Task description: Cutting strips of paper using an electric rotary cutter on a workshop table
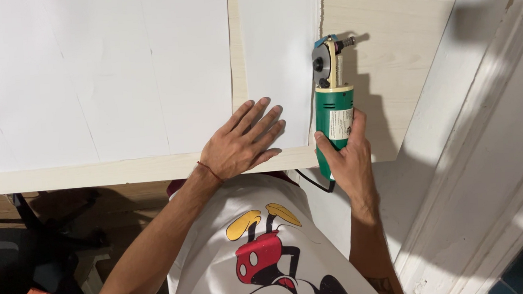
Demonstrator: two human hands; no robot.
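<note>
Your right hand (348, 157) has its fingers wrapped tight around the green saw (332, 109). The saw sits at the right edge of the white sheet (277, 55), blade pointing away from you. Your left hand (241, 142) lies flat on the sheet, fingers spread wide, pressing it onto the wooden board (388, 48). You look mid-cut. Next, push the saw straight along that edge and keep the sheet still.

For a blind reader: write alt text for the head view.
A right hand grips a green cutter at the edge of a white sheet on a pale wooden board. The left hand lies flat on the sheet.
</note>
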